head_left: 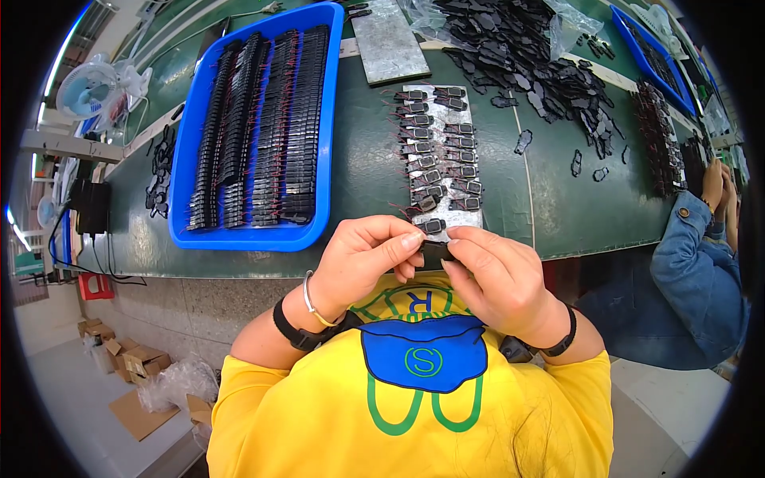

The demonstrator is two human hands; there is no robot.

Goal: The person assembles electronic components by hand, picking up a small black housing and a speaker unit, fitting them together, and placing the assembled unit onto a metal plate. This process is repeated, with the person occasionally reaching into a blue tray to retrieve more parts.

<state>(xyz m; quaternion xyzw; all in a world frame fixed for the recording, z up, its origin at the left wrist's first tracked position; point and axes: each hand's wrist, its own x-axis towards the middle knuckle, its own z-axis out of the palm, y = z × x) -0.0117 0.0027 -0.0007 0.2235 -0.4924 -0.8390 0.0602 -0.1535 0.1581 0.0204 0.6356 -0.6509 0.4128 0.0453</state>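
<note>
While both hands point(434, 267) pinch it between fingertips — small black part point(435, 253), flat, mostly hidden.

The small black plastic part point(437, 253) near the frame's centre is mostly covered by the fingertips of the left hand point(362, 259) and right hand point(498, 279); its shape cannot be made out. At the right edge, a co-worker's denim-sleeved arm point(697, 271) is cut off. The second blue plastic tray point(649, 56), upper right, runs out of frame, its contents too small to tell.
</note>
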